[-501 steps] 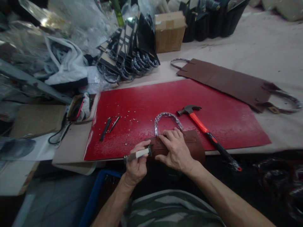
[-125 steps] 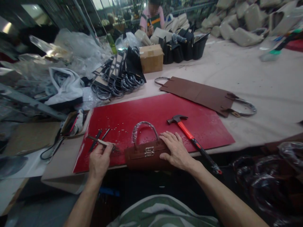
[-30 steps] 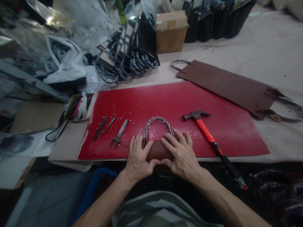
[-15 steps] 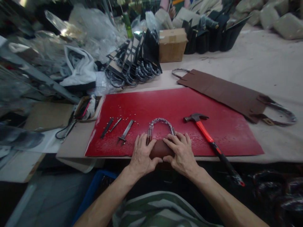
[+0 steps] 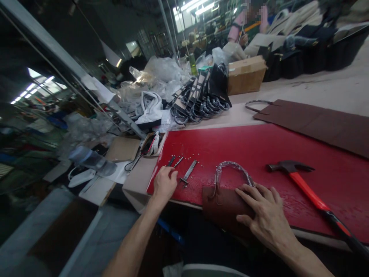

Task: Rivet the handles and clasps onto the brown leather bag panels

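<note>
— Where is the bag on your feed?
— I see the brown bag (image 5: 223, 204) at the near edge of the red mat (image 5: 259, 146), hanging partly over it. Its wrapped handle (image 5: 232, 168) lies flat on the mat.
— And the hands?
— The right hand (image 5: 266, 217) lies flat on the bag, fingers straight and spread, gripping nothing. The left hand (image 5: 165, 184) rests on the mat's left end with its fingers curled, just beside a flat metal tool (image 5: 188, 172) and two thin rods (image 5: 171, 161). I cannot tell whether it pinches anything.
— The hammer?
— I have the hammer (image 5: 305, 188) on the mat to the right of the bag, apart from both hands, head towards the far side
</note>
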`<state>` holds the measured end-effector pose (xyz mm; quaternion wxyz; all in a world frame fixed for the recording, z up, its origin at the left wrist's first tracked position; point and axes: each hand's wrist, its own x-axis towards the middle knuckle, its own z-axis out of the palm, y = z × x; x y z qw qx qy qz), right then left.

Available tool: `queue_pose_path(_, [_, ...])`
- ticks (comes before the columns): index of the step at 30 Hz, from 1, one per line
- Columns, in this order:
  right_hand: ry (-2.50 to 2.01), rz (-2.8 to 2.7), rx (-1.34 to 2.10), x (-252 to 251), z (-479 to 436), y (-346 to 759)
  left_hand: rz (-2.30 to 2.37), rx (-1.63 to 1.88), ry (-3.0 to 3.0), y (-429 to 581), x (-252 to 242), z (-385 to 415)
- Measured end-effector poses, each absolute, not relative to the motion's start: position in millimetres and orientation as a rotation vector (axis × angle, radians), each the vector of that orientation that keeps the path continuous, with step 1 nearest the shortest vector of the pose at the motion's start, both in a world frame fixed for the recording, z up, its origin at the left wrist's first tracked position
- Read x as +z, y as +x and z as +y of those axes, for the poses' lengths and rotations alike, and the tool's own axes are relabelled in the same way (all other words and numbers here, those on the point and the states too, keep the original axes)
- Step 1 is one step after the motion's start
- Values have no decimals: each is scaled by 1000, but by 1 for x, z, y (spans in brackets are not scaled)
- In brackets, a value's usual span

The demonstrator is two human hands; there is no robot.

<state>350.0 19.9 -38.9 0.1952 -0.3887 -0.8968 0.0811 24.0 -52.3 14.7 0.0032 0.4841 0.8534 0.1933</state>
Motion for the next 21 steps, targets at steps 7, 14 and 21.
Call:
queue_pose_path(7, [-1033,-2498,128,-46,25,351,2589,216,1456,-20,25,0])
queue_pose_path(14, [-961,-2478,80,-52,27,352,2600,-61,1327,-53,39,22])
queue_pose_path(21, [-1023,-2495,179,-43,23,351,2541,-251,1235,-51,38,19])
